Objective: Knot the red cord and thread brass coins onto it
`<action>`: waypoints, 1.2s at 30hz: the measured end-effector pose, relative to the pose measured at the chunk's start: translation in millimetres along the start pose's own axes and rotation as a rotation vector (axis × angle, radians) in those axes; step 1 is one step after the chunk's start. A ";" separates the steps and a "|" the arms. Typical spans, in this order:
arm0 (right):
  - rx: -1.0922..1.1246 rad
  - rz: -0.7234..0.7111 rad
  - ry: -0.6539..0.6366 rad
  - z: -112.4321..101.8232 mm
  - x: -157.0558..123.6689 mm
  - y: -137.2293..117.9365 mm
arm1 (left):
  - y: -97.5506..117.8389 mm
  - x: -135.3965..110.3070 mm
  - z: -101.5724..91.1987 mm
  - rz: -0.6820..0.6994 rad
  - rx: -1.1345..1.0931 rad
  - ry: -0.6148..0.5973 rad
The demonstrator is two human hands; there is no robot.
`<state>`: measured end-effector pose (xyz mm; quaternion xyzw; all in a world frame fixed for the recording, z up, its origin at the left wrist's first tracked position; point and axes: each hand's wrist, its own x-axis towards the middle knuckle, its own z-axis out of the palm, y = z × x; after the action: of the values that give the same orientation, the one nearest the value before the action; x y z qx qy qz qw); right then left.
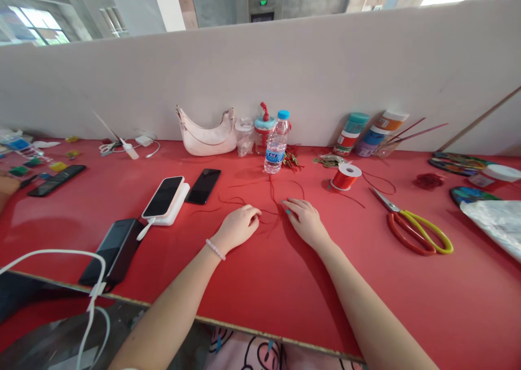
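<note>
Several strands of thin red cord [271, 188] lie on the red tabletop in front of me, stretching toward the foot of a water bottle [275, 150] with a blue cap. My left hand [239, 228], with a beaded bracelet at the wrist, is closed, fingertips pinched at a strand left of the middle. On the other side of the strands, my right hand [306, 222] rests palm down. Its fingers are stretched out and apart, tips touching or just beside the cord. What lies under its palm is hidden.
A red cord spool [345, 177] and scissors [415, 223] lie right. Left are a phone on a white power bank [173, 210], a black phone [203, 186] and a dark case [112, 250]. Behind stand a white handbag [207, 136] and paint jars [350, 134] against a partition.
</note>
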<state>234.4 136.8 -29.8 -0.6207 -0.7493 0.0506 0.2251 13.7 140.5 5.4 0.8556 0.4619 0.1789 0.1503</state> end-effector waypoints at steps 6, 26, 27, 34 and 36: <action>-0.088 0.024 -0.153 -2.8 -2.1 -12.0 | -0.2 0.0 0.3 -0.001 0.004 -0.002; -0.061 -0.024 -0.155 6.8 -1.4 -3.9 | -0.1 -0.1 0.2 -0.006 0.001 -0.014; -0.050 -0.035 -0.137 7.0 -1.1 -3.4 | -0.2 -0.1 0.2 -0.006 0.001 -0.014; 0.176 -0.023 0.094 6.2 3.0 6.1 | 0.9 0.2 -0.9 -0.005 0.005 -0.022; 0.196 0.022 0.125 5.9 3.3 9.0 | 1.4 0.1 -1.1 -0.010 0.005 -0.026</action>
<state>239.8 143.2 -37.4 -0.6059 -0.7183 0.0874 0.3305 14.3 139.9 7.0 0.8560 0.4645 0.1658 0.1551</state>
